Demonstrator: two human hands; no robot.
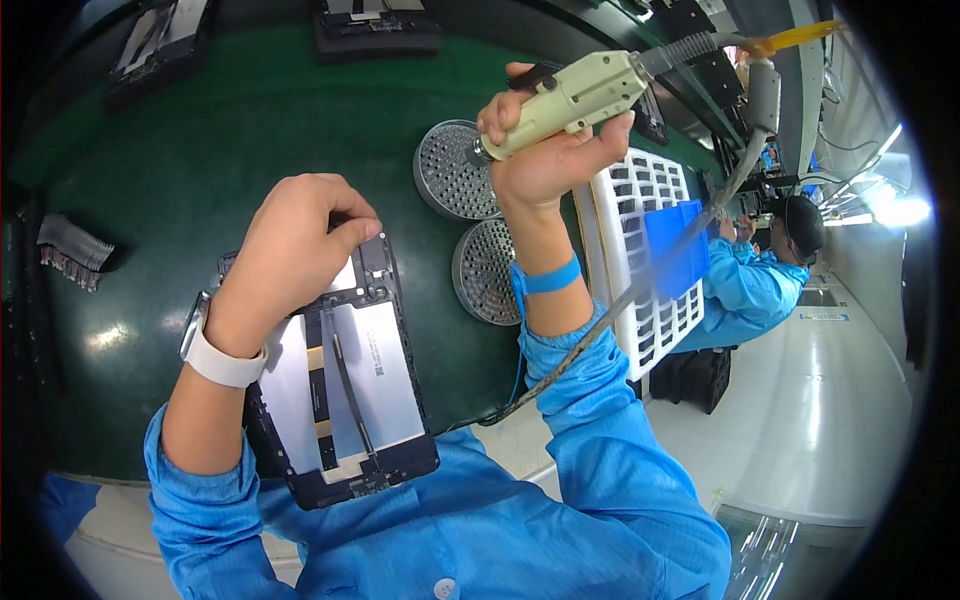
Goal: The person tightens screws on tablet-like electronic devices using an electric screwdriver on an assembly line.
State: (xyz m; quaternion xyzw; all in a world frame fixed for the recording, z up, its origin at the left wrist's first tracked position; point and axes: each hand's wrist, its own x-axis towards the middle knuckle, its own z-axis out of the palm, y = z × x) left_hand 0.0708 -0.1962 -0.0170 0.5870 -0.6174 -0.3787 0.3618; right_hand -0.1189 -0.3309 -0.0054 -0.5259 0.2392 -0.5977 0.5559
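An opened tablet (385, 385) with silver plates, a dark cable strip and a black frame lies at the table's near edge, its lower end jutting toward me. My left hand (305, 235) is over its upper end, fingers curled and thumb pressed in; what they pinch is hidden. My right hand (555, 150) is closed around a pale green electric screwdriver (570, 105), raised and slanted. Its tip is over a round perforated metal screw tray (440, 180), but I cannot tell whether it touches. A second round tray (480, 280) stands nearer me.
A white compartment tray (640, 335) with dark parts and a blue piece (677, 248) stands at right. The screwdriver's cable (600, 325) crosses my right forearm. Stacked flat strips (75, 250) lie far left. Other opened devices (378, 30) line the back. A co-worker (755, 275) sits at right.
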